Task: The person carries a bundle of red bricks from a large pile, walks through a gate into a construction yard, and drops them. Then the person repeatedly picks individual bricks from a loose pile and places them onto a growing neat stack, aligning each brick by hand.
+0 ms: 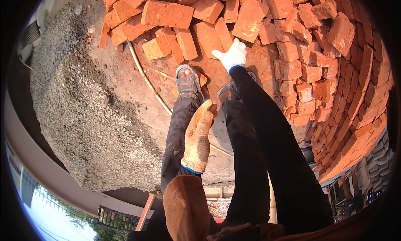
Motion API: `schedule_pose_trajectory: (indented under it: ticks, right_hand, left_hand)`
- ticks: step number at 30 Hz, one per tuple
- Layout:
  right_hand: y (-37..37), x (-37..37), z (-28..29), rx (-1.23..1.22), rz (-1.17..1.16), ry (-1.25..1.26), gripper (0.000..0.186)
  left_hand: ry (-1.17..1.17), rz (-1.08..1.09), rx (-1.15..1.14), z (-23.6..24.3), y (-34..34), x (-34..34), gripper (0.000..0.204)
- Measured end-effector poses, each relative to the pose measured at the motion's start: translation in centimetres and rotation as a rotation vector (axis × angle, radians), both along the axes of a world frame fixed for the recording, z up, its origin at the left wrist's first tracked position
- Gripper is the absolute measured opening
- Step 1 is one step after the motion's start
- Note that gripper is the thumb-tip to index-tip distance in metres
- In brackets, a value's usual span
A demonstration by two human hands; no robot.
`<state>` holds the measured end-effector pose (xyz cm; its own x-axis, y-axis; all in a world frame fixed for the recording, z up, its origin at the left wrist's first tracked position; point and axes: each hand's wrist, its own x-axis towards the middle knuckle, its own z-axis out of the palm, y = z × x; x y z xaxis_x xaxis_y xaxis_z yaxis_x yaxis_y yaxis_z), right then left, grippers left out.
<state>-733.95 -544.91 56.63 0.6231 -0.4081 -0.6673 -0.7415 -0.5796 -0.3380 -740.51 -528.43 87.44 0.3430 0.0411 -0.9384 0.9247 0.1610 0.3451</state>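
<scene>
My right hand (234, 56), in a white knitted glove with a blue cuff, reaches forward to the foot of a heap of loose red bricks. Its thumb is spread away from the fingers. The fingertips are close to a large tilted brick (250, 19); whether they touch it I cannot tell. My left hand (198, 141) wears a dirt-stained tan glove, also blue-cuffed, and hovers above my left leg with its fingers extended and no object visible in it. A few bricks (186, 44) lie on the ground just beyond my left shoe (189, 80).
Stacked bricks (351, 78) rise like a wall on the right. Grey gravel (96, 124) is heaped on the left. Across the dirt ground, a thin pale hose (144, 74) runs between the gravel and my feet. A person's arm (355, 182) shows at the lower right.
</scene>
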Motion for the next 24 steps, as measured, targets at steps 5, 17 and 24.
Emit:
schedule_pose_trajectory:
  ticks: [5,17,24]
  right_hand:
    - [0.2,0.4,-6.0,0.113,-0.019,-0.133,0.103]
    - [-0.1,-1.9,-8.0,0.520,-0.103,-0.130,0.047]
    - [5.2,-5.4,-5.2,0.209,-0.195,0.143,0.085]
  left_hand:
    - [-0.049,0.000,0.037,-0.3,3.4,0.3,0.066]
    - [0.006,-0.004,-0.074,-0.1,4.7,3.2,0.067]
    - [0.061,-0.002,-0.106,0.1,3.8,3.8,0.069]
